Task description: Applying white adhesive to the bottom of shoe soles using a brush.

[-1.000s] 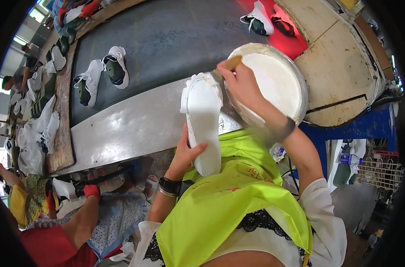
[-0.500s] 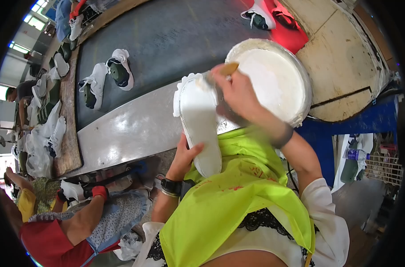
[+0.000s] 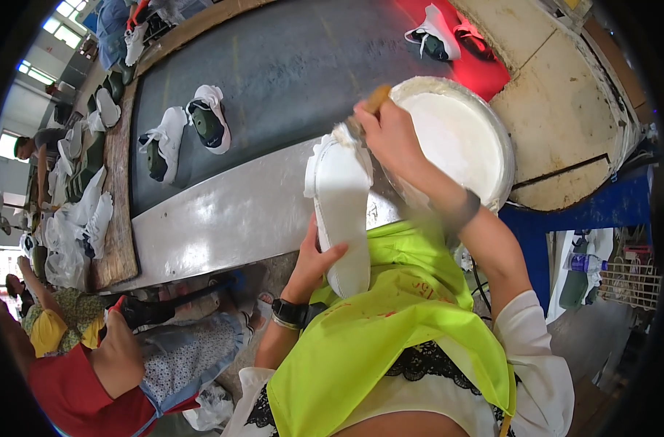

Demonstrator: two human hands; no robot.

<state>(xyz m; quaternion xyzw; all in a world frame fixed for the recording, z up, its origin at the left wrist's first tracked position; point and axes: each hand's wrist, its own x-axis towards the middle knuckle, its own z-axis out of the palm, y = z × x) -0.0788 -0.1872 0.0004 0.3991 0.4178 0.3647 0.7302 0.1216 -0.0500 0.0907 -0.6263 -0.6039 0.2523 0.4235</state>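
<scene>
White shoe (image 3: pixel 339 211) was held sole up, left of the tub (image 3: pixel 507 156) | brush (image 3: pixel 378 100) worked the sole's far end; judged unfinished, coated extent was untellable | left hand (image 3: pixel 311 264) clamped the near half, thumb across; right hand (image 3: pixel 399 142) gripped the brush by the tub's left rim; hands were apart

Over the dark belt (image 3: pixel 288 87) a broad open lane runs between the two white shoes (image 3: pixel 173 138) at left and the large round tub (image 3: pixel 504 138) at right, with another pair of shoes (image 3: pixel 438 30) beyond the tub. The bare metal ledge (image 3: pixel 208 226) offers a path along the belt's near side until the upturned white shoe (image 3: pixel 343 211), gripped by the left hand (image 3: pixel 311 261), bars it. The right hand (image 3: pixel 397 138) and its brush (image 3: pixel 376 99) plug the gap between that shoe and the tub
</scene>
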